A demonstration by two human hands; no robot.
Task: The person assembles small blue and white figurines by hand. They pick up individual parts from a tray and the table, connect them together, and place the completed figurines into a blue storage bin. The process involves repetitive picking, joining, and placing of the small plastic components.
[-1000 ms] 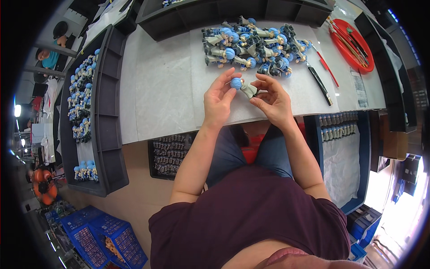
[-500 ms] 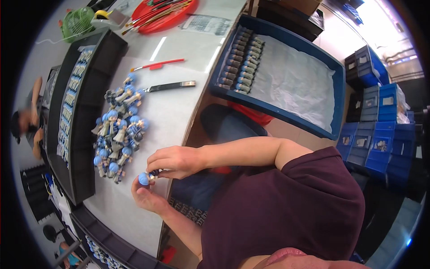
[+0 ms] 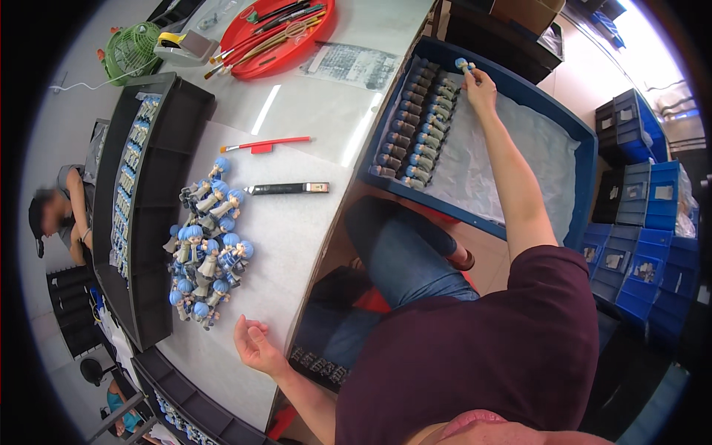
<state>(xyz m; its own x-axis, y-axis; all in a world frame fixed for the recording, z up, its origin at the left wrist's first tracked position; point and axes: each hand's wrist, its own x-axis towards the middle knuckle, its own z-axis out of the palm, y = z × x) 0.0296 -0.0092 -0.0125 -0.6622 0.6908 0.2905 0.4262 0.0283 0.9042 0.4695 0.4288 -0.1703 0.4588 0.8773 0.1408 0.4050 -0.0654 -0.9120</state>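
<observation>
My right hand (image 3: 482, 90) reaches over the far left part of the blue tray (image 3: 586, 159) and holds a small blue-haired figurine (image 3: 462, 64) between its fingertips. Two rows of figurines (image 3: 424, 152) lie side by side on white lining along that tray's left side. My left hand (image 3: 258, 347) rests near the table's edge, loosely curled with the thumb apart and nothing in it. Just beyond it on the white table (image 3: 285, 237) is a heap of blue-haired figurines (image 3: 211, 248).
A flat black-handled tool (image 3: 289, 188) and a red-handled brush (image 3: 267, 144) lie beside the heap. Further off are a red dish (image 3: 236, 44) of brushes, a tape dispenser (image 3: 185, 46) and a green fan (image 3: 132, 52). A dark crate (image 3: 167, 141) holds more figurines. Another person (image 3: 70, 200) sits across.
My right hand has left my left hand and swung far right to the blue tray, carrying the figurine. My left hand has let go of it and stays over the table edge.
</observation>
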